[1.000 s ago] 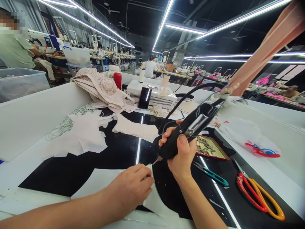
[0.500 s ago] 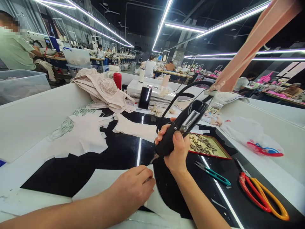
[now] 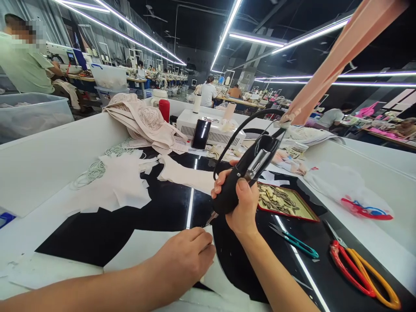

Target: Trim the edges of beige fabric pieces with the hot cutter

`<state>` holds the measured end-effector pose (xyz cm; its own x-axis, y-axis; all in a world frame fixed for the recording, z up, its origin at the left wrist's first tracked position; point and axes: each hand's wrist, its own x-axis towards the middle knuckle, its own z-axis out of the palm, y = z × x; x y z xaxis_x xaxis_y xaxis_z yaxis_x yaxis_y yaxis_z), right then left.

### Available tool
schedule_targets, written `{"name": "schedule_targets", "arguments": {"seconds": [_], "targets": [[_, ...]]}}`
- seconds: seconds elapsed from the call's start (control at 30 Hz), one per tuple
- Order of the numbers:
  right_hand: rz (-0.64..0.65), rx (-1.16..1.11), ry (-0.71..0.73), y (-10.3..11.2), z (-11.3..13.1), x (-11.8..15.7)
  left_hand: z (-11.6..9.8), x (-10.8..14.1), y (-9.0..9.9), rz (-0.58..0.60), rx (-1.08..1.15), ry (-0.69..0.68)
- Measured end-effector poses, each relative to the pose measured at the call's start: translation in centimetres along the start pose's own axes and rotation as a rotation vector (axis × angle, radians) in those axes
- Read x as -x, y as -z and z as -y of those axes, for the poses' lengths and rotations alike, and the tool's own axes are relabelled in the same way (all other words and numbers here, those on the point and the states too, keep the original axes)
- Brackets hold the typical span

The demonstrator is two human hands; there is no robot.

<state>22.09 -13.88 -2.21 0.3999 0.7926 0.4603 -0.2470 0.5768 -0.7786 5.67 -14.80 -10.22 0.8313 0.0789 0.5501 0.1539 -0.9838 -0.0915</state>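
My right hand (image 3: 242, 201) is wrapped round a black corded tool (image 3: 248, 171) with a metal lever, tilted with its tip pointing down to the left. A twisted peach cloth strip (image 3: 331, 69) runs from the tool's upper end to the top right. Fingers of my left hand (image 3: 191, 255) are pressed together on the edge of a white fabric piece (image 3: 139, 247), just below the tool's tip. That piece lies on the glossy black tabletop (image 3: 169, 199), partly under my left forearm.
To the right are a tray of seeds and peanuts (image 3: 286, 200), teal snips (image 3: 295, 242) and red-and-orange scissors (image 3: 360, 268). Cut fabric (image 3: 117, 182), a pile of beige bras (image 3: 143, 119), a phone (image 3: 200, 134) and a white vented box (image 3: 185, 121) stand further back. A person (image 3: 26, 60) sits at the left.
The view has shifted slightly, so most things appear a little further right. Both hands keep their holds, and the tool's upper end appears slightly further left.
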Motion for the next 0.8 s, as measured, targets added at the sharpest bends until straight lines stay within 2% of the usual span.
{"name": "schedule_targets", "arguments": {"seconds": [0.43,0.8], "targets": [[0.018,0.02,-0.002,0.0,0.4,0.0,-0.1,0.5,-0.7,0.059,-0.052,-0.047],[-0.022,0.04,-0.009,0.7,1.1,0.5,0.1,0.2,0.0,0.093,-0.047,-0.068]]}}
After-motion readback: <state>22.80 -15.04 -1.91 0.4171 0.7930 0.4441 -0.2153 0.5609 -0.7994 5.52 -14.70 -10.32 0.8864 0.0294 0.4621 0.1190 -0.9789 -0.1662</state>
